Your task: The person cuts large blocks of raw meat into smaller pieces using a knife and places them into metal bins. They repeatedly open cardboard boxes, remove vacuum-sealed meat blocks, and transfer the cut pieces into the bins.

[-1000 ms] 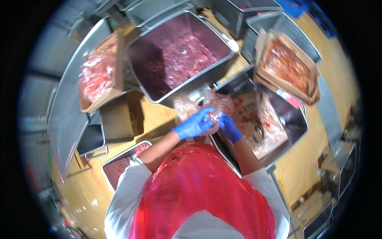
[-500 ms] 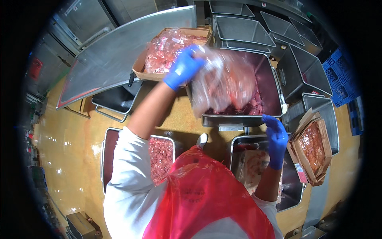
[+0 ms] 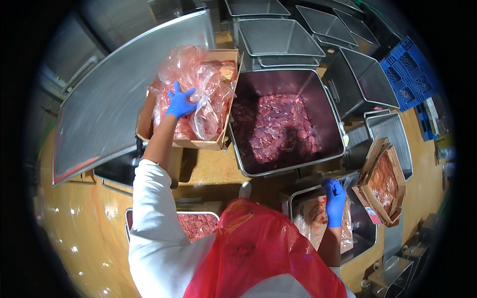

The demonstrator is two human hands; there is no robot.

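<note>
Left hand splays, ungripping, over plastic bag, apparently kept contained by cardboard box; right hand curls, grip unclear.

Glossy plastic bag, matt cardboard box

There are two gloves, two boxes, one apron.

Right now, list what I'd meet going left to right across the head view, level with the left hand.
Large metal table → left hand → bin of dark red meat → grey metal bin → blue pallet.
</note>
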